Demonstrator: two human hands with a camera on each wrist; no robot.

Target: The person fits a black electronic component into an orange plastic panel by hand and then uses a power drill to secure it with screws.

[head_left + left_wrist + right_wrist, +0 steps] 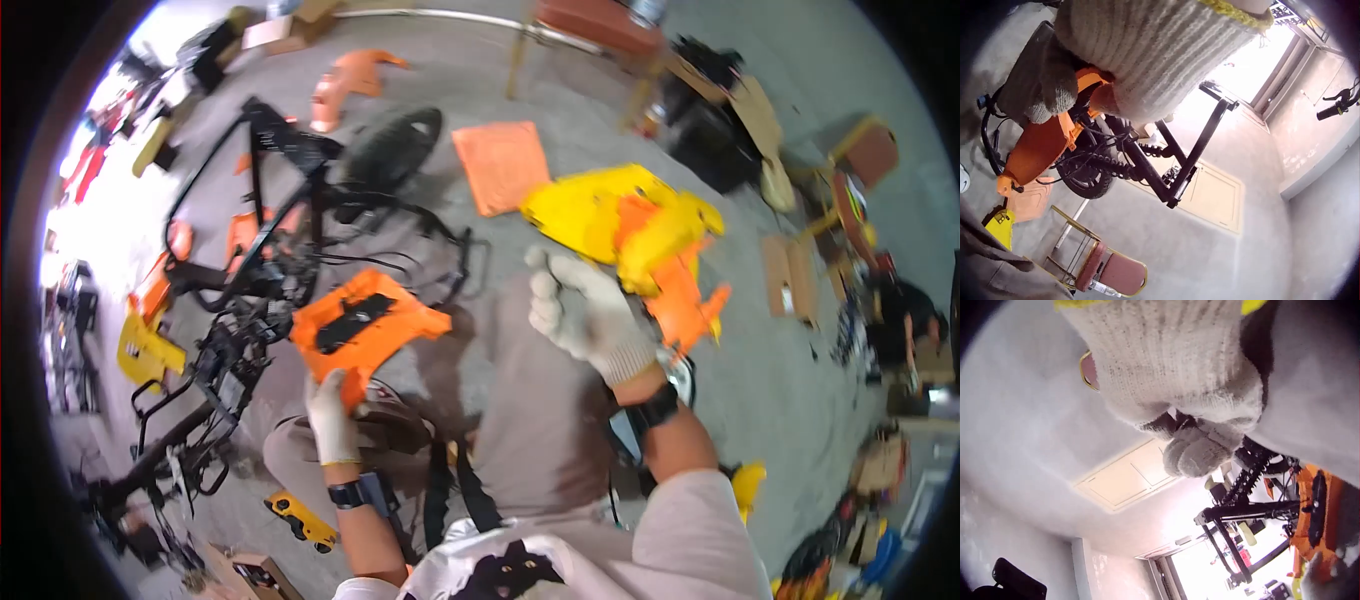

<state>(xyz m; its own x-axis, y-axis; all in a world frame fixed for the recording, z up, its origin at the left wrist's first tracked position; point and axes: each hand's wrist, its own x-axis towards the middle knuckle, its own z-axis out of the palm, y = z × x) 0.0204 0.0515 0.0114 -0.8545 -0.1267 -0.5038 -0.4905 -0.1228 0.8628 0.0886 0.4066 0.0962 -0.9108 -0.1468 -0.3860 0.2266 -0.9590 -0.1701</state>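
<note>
My gloved left hand (332, 418) grips the lower edge of an orange plastic body panel (402, 322), which has a dark elongated part (355, 322) in its middle. In the left wrist view, the thumb and fingers close round the panel's edge. Beside the panel stands a bare black motorcycle frame (262, 245). My gloved right hand (590, 312) is raised in front of the right leg, its fingers loosely curled, and nothing shows in its grasp. A yellow fairing (580, 212) and orange pieces (685, 305) lie on the floor just beyond that hand.
An orange flat panel (500, 165) lies ahead on the floor, with a curved orange fairing (350, 85) farther back. Yellow pieces (148, 345) sit left of the frame. Chairs (600, 22), a black bag (715, 145) and cardboard (790, 278) stand toward the back and right.
</note>
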